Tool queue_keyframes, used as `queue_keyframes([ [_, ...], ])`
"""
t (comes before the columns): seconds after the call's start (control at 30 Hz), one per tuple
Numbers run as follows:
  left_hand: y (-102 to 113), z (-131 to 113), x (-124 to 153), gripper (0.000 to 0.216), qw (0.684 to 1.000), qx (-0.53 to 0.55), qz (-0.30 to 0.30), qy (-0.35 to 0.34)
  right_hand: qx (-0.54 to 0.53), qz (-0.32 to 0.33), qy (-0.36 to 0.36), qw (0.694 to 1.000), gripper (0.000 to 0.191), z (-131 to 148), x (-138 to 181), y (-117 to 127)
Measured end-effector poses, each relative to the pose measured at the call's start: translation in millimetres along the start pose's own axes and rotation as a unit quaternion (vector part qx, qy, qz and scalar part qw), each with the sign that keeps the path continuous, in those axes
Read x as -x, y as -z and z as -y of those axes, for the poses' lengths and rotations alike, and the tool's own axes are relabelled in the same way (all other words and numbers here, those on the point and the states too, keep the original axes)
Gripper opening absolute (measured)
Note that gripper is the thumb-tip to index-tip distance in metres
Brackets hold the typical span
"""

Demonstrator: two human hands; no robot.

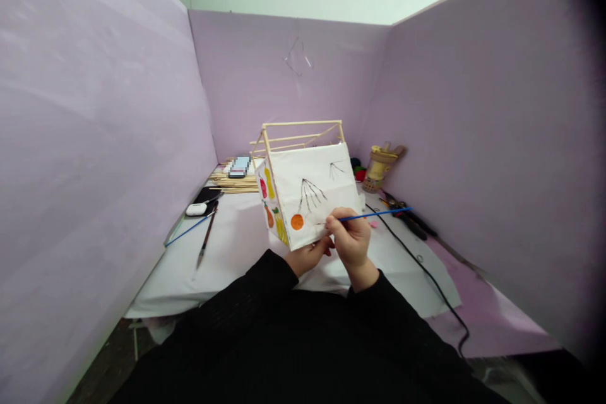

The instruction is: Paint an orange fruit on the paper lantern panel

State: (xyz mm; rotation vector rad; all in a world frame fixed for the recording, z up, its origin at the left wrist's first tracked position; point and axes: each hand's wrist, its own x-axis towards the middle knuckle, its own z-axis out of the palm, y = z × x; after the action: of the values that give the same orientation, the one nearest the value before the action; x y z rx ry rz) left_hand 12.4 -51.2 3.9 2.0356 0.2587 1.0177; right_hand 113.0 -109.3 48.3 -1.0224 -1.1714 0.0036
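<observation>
A paper-covered lantern (312,192) on a wooden stick frame (303,132) is held up over the table. Its front face carries black branch lines and an orange circle; the left face shows painted fruits. My left hand (307,255) grips the lantern's lower edge from below. My right hand (350,237) is closed in a pinch on a thin blue-handled brush (374,215), whose tip touches the front face near the branch lines.
Purple partition walls (95,139) enclose a table under a white sheet (237,246). At left lie brushes (206,240), a white earbud case (196,209), a phone (239,166) and a bundle of sticks (234,183). At right stand a jar (379,167), tools (407,218) and a black cable (426,271).
</observation>
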Motion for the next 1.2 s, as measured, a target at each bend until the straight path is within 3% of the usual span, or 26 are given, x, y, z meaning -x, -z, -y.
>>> queue_keyframes([
  [0.2,0.3,0.0,0.9,0.038,1.0,0.0,-0.006,-0.004,0.013,-0.026,-0.002,1.0,0.012,1.3,-0.6,-1.1],
  [0.37,0.4,-3.9,0.7,0.036,1.0,-0.006,-0.017,-0.014,0.012,-0.008,0.002,1.0,0.012,0.7,-0.8,-1.4],
  [0.57,0.0,-4.5,1.3,0.039,1.0,0.019,-0.009,-0.013,0.024,-0.05,0.016,0.998,0.012,2.7,-1.2,-4.0],
  [0.93,-1.5,-1.6,1.4,0.038,1.0,0.027,-0.01,0.005,0.019,-0.034,0.005,0.999,0.011,3.8,-1.7,-6.6],
  [1.2,-0.4,-5.9,0.5,0.041,1.0,0.015,-0.013,0.001,0.016,-0.055,0.001,0.998,0.013,4.8,-0.9,-5.2],
])
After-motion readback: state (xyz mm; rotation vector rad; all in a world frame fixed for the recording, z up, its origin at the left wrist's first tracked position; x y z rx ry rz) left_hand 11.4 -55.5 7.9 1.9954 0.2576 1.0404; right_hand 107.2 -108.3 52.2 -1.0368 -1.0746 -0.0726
